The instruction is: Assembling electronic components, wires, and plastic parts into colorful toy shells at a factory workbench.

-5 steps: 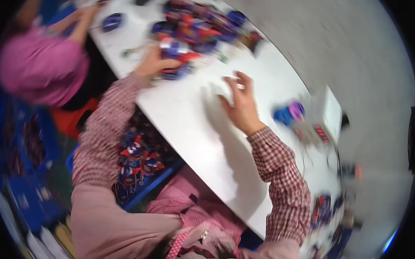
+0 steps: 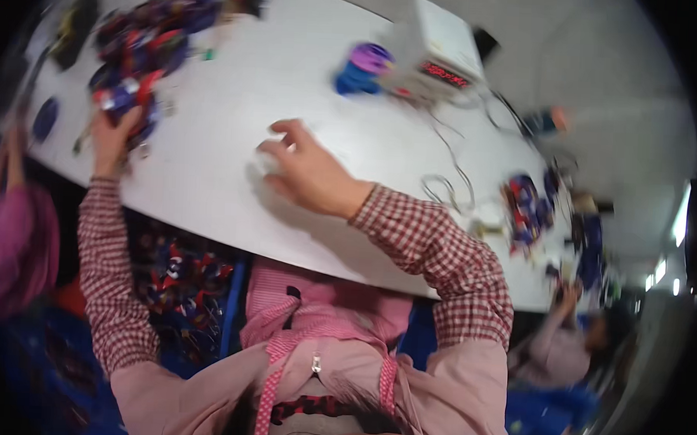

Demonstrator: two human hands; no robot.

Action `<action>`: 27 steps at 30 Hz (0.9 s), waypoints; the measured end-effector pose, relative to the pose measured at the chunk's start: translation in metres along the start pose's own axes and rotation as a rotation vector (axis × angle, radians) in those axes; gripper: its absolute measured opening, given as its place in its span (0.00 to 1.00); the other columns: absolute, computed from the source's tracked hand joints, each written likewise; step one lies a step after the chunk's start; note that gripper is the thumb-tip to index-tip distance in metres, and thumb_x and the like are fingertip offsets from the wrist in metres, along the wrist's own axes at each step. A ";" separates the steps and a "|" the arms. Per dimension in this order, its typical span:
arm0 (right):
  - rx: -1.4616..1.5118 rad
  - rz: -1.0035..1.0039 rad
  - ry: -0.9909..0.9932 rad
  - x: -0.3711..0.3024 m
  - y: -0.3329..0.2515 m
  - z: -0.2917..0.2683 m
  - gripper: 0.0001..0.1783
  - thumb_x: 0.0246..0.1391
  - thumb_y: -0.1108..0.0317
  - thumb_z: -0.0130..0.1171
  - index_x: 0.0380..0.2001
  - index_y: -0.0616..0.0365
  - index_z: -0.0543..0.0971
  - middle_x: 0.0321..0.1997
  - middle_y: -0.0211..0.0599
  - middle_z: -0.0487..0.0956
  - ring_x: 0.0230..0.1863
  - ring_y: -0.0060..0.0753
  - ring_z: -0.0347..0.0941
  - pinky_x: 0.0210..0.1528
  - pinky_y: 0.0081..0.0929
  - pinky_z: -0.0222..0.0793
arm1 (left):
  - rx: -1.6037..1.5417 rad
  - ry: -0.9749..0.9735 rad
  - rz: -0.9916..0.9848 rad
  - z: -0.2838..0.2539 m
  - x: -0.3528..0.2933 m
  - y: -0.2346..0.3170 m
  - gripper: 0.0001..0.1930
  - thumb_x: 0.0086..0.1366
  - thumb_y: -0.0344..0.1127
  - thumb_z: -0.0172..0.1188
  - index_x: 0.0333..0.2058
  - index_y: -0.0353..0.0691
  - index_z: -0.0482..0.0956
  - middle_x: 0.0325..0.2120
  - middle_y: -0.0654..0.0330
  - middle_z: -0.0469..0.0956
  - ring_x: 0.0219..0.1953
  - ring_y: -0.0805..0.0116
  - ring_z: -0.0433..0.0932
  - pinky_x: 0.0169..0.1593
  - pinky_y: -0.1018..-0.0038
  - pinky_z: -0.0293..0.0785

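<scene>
At the left of the white table (image 2: 233,189), my left hand (image 2: 112,141) is closed round a purple-and-red piece (image 2: 124,97) at the near edge of a pile. Its fingers are partly hidden and blurred, with the thumb toward the right. The pile (image 2: 142,41) is a heap of similar round purple and red pieces, some with thin wires. Over the middle of the table my right hand (image 2: 308,169) hovers, fingers curved and apart, with no object visible in it. Its shadow falls on the tabletop below.
A white box with a red lit display (image 2: 441,50) stands at the back beside a blue-and-purple round object (image 2: 364,66). Cables (image 2: 452,160) trail from it. More purple-red pieces (image 2: 527,214) lie at right. Co-workers sit left (image 2: 17,242) and right (image 2: 556,351). A blue crate (image 2: 232,306) of pieces stands below the table.
The view has swung to the right, so the pile and my left hand now sit farther left in it. My left hand stays at the same piece; my right hand remains raised, fingers apart.
</scene>
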State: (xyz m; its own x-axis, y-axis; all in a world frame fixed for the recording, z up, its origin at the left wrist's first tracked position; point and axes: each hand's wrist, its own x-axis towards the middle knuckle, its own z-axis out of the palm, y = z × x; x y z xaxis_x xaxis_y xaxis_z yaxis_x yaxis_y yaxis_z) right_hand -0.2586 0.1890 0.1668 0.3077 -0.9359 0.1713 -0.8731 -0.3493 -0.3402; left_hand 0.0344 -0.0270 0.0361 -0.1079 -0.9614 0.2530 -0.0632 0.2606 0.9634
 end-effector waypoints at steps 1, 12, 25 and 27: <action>0.111 -0.030 0.031 -0.009 -0.013 0.033 0.23 0.44 0.71 0.63 0.46 0.59 0.69 0.52 0.51 0.62 0.46 0.45 0.68 0.46 0.29 0.71 | 0.548 0.089 0.152 -0.044 0.027 -0.025 0.29 0.53 0.50 0.64 0.45 0.30 0.72 0.38 0.51 0.77 0.40 0.62 0.76 0.43 0.70 0.73; 0.265 0.430 0.543 -0.252 -0.008 -0.045 0.20 0.47 0.75 0.61 0.45 0.61 0.71 0.46 0.42 0.68 0.40 0.30 0.71 0.39 0.22 0.72 | 0.575 0.180 -0.066 -0.121 0.045 -0.020 0.41 0.56 0.64 0.53 0.53 0.29 0.68 0.46 0.41 0.72 0.47 0.47 0.71 0.53 0.64 0.65; -0.049 0.986 0.761 -0.507 0.214 -0.129 0.16 0.57 0.64 0.52 0.46 0.62 0.74 0.38 0.35 0.78 0.40 0.27 0.72 0.42 0.21 0.67 | 0.254 -0.775 0.476 0.212 -0.170 0.198 0.17 0.60 0.26 0.57 0.49 0.34 0.69 0.42 0.58 0.73 0.43 0.70 0.73 0.48 0.75 0.70; -0.091 0.880 0.676 -0.510 0.245 -0.134 0.17 0.56 0.64 0.52 0.47 0.60 0.74 0.41 0.38 0.78 0.43 0.32 0.74 0.46 0.24 0.67 | 0.184 -1.034 0.666 0.306 -0.225 0.248 0.21 0.55 0.29 0.62 0.47 0.35 0.69 0.41 0.56 0.72 0.39 0.68 0.74 0.43 0.73 0.71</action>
State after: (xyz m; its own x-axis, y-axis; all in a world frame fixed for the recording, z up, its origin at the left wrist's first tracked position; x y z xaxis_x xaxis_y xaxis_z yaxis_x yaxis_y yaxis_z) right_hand -0.6800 0.5864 0.1202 -0.6774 -0.6290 0.3813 -0.7185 0.4549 -0.5261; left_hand -0.2605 0.2805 0.1906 -0.8974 -0.1387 0.4188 0.1749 0.7596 0.6264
